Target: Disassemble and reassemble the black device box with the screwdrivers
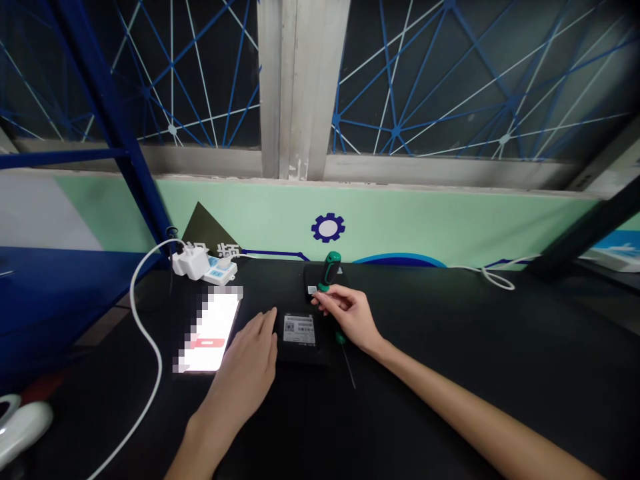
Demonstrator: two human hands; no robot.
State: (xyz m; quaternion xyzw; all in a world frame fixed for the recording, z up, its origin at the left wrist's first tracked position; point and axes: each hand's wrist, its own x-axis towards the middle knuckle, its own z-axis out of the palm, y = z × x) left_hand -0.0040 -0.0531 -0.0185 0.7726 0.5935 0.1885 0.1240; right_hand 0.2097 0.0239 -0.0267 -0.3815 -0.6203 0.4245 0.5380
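A small black box point(300, 333) with a white label lies flat on the black table point(450, 347). My left hand point(250, 363) rests flat beside its left edge, fingers stretched out and touching it. My right hand point(347, 312) hovers over the box's far right corner, fingers pinched on a tiny whitish piece point(313, 291) that I cannot name. A green-and-black screwdriver point(331, 270) lies under that hand, handle pointing away, its thin shaft point(349, 363) pointing towards me.
A lit phone point(210, 333) lies left of the box. Behind it sit a white plug and power strip point(200, 265) with a white cable point(147, 340) looping to the front. Another white cable point(495, 275) lies far right. A white object point(20, 427) sits at the lower left.
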